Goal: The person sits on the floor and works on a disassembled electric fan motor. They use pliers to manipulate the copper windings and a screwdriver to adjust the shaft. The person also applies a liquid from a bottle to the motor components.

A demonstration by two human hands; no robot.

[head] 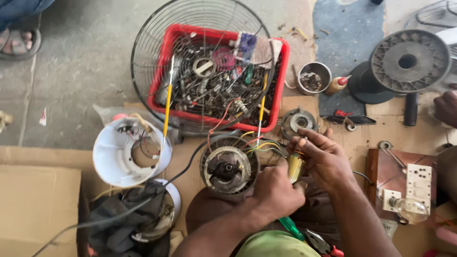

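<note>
Two hands meet over one small yellowish cylinder (295,167), just right of the fan motor (229,167). Your left hand (278,192) is closed in a fist at its lower end; whether that grip holds the cylinder or the green-handled tool (290,227) below it, you cannot tell. Your right hand (320,157) curls over the top of the cylinder, fingers pinched on it where the coloured wires (259,143) run in from the motor.

One motor, then, wedged between your knees on cardboard. To its left stands one white housing (124,153), with a heap of dark cloth (126,216) below it. Behind lies one red tray (278,85) of metal parts under one wire fan guard (143,52), and two yellow-handled screwdrivers (167,108) lean at the tray. Right of your hands sits one switch board (418,183) with one bulb (410,209). The bare floor (81,62) at upper left is the open room; elsewhere things crowd close.
</note>
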